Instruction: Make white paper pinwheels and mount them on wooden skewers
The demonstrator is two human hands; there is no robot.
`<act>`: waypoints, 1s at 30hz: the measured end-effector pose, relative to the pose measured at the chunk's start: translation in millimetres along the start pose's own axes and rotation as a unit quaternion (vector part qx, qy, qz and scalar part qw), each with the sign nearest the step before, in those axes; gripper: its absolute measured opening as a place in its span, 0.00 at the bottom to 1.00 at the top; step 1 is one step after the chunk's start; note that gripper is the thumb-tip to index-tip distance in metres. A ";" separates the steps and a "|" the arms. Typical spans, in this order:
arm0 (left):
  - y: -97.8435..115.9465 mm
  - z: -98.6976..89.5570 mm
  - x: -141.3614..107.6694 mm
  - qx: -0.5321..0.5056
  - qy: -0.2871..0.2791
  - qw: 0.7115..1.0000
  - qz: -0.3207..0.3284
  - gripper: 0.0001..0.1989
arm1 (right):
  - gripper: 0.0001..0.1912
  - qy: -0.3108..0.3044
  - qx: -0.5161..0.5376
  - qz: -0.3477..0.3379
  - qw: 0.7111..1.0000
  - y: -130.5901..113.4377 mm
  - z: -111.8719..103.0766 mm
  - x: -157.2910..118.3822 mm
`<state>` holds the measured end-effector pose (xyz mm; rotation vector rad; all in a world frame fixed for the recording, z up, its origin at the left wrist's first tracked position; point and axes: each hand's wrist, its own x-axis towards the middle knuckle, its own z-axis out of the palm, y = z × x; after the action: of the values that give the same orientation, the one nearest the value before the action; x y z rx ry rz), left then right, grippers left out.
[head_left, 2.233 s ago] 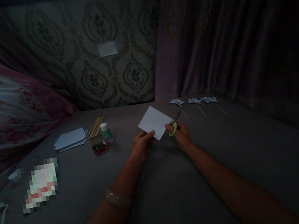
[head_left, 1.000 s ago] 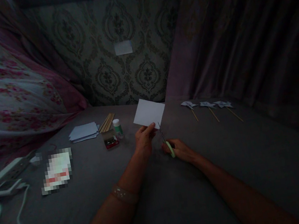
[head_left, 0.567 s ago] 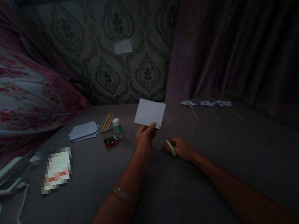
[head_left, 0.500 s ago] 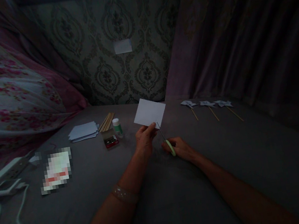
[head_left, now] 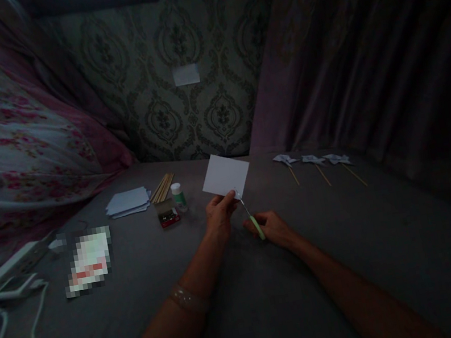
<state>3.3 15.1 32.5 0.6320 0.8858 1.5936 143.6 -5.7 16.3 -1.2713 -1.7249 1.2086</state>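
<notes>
My left hand (head_left: pixel 218 216) pinches the near corner of a white paper square (head_left: pixel 225 175) and holds it up above the grey bed sheet (head_left: pixel 252 303). My right hand (head_left: pixel 273 228) grips green-handled scissors (head_left: pixel 251 218). Their blades point up and left, with the tips touching the paper's lower corner beside my left thumb. A clear bangle sits on my left wrist.
Left of the hands lie a small red box (head_left: pixel 169 217), a green-capped glue bottle (head_left: pixel 178 196), wooden sticks (head_left: pixel 163 186) and a stack of paper squares (head_left: pixel 128 201). Three paper pinwheels on sticks (head_left: pixel 315 163) lie at the right. A power strip and white cable (head_left: pixel 5 275) sit far left, under floral bedding.
The paper was turned from lying flat between both hands to standing upright in my left hand. The scissors swung from the paper's right edge to its lower corner and their tips reached it.
</notes>
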 end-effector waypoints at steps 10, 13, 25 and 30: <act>-0.5 -2.0 0.5 0.010 0.005 1.000 -0.014 0.16 | 0.22 0.007 0.008 0.016 1.000 1.8 0.5 -1.1; -0.1 -1.5 0.4 0.015 0.014 1.000 -0.018 0.16 | 0.21 0.001 0.007 0.014 1.000 6.4 0.2 0.4; 0.0 -0.6 -0.2 0.019 0.021 1.000 -0.012 0.16 | 0.26 0.021 -0.068 -0.010 0.997 16.2 0.7 5.7; 0.0 0.4 -1.8 0.023 0.023 0.999 -0.013 0.16 | 0.26 0.021 -0.084 -0.023 0.996 18.9 0.5 6.6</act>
<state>3.9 13.4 32.8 0.6160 0.9624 1.5734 147.5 2.4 -1.6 -1.3368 -1.8468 1.0204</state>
